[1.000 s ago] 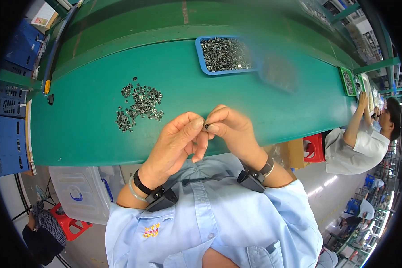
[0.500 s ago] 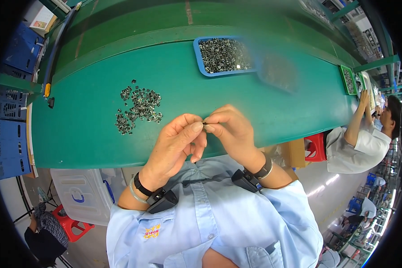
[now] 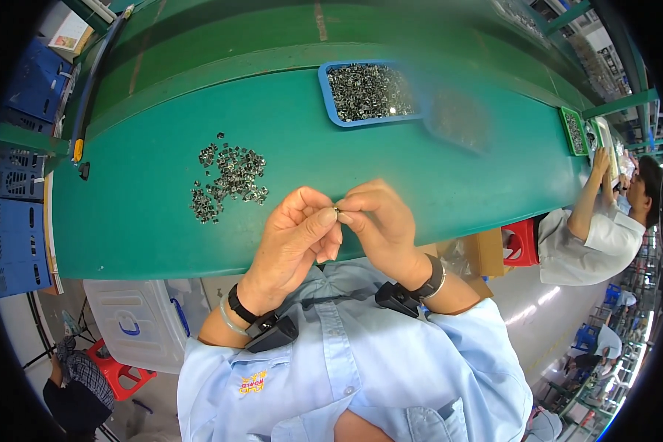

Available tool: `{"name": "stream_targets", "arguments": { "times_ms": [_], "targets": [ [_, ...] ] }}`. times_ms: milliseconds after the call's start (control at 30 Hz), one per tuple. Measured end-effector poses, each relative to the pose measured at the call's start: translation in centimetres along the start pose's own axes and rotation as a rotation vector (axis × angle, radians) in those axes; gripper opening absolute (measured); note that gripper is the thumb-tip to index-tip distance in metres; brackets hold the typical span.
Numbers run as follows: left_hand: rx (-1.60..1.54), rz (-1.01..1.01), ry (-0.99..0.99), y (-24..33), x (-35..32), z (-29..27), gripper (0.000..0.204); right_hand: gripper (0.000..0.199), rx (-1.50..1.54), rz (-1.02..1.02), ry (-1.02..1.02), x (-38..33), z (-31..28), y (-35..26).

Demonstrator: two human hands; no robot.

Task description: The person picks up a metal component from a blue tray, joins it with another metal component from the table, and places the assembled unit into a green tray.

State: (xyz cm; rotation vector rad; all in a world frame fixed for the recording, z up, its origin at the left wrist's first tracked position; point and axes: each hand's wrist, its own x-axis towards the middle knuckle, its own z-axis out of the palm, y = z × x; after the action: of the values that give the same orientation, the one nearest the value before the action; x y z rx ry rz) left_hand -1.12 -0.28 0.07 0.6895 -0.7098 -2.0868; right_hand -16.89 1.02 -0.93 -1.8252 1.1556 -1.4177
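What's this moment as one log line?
left hand: pinching small part; right hand: pinching same part; loose pile: on green table

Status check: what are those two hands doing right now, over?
Left hand and right hand: both pinching one tiny part. Pile of small parts on green table, ahead-left. Blur over right end of blue tray.

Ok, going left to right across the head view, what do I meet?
Blue plastic crates, pile of small metallic parts, left hand, pinched piece, right hand, cardboard box, red plastic stool, green tray.
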Motion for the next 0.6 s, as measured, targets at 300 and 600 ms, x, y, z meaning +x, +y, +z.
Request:
{"name": "stream_targets", "arguments": {
  "times_ms": [300, 600],
  "targets": [
    [-0.022, -0.037, -0.017, 0.67, -0.22, 0.22, 0.015, 0.014, -0.034, -0.086, -0.054, 0.5, -0.42, 0.04],
    [-0.054, -0.026, -0.048, 0.16, -0.06, 0.1, 0.016, 0.014, -0.022, -0.064, -0.039, 0.12, -0.25, 0.07]
  ]
}}
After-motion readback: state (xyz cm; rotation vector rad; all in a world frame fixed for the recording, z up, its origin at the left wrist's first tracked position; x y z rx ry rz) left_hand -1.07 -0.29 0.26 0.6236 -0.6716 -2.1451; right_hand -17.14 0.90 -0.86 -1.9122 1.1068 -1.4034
